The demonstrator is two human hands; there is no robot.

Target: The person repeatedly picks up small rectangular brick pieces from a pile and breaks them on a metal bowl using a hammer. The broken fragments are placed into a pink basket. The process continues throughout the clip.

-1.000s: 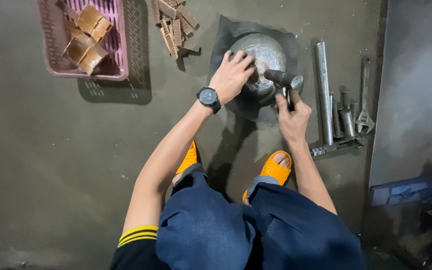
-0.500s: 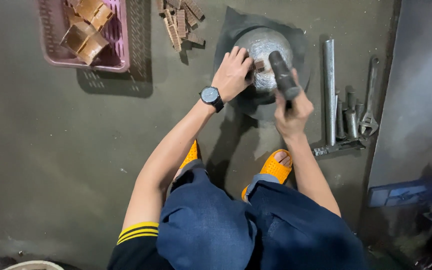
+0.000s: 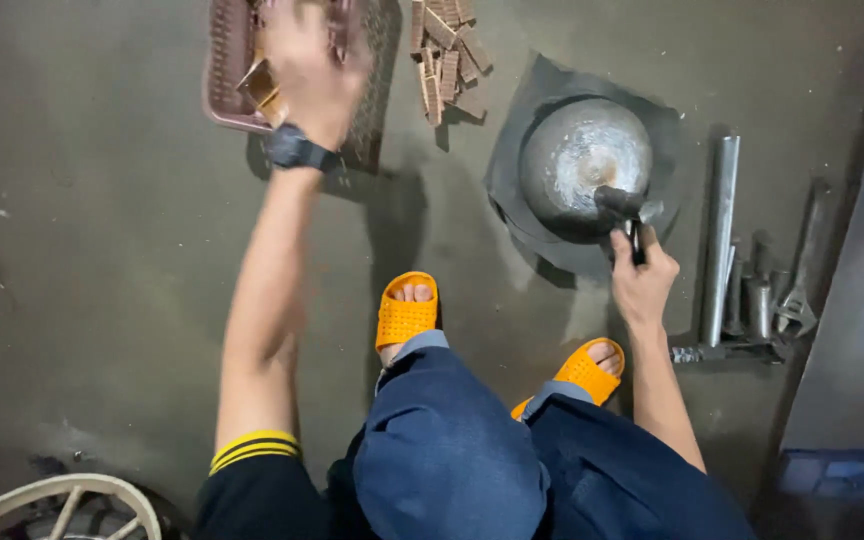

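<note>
Head view, looking straight down on a squatting person in dark blue trousers and orange slippers (image 3: 405,312) on a grey concrete floor (image 3: 102,250).

Right hand (image 3: 640,280): closed round the dark handle of a hammer (image 3: 624,212), grip clamped on it. The hammer's head rests on the near edge of a round, domed metal block (image 3: 584,165), which sits on a dark sheet (image 3: 522,120) spread on the floor, just ahead of the right foot.

Left hand (image 3: 312,65): stretched out over a pink plastic basket (image 3: 227,75) at the top of the frame, a black watch (image 3: 297,152) on the wrist. The hand is motion-blurred; whether its grip is apart or closed on anything cannot be told. The basket holds brown, copper-coloured pieces (image 3: 257,85).

Just right of the basket, a loose heap of flat brown strips (image 3: 447,50) lies on the floor, apart from the metal block.

Right of the block, a long steel tube (image 3: 720,235) lies lengthwise, with shorter metal cylinders and tools (image 3: 767,300) beside it.

Bottom left corner: part of a pale wheel-like rim (image 3: 62,500).
</note>
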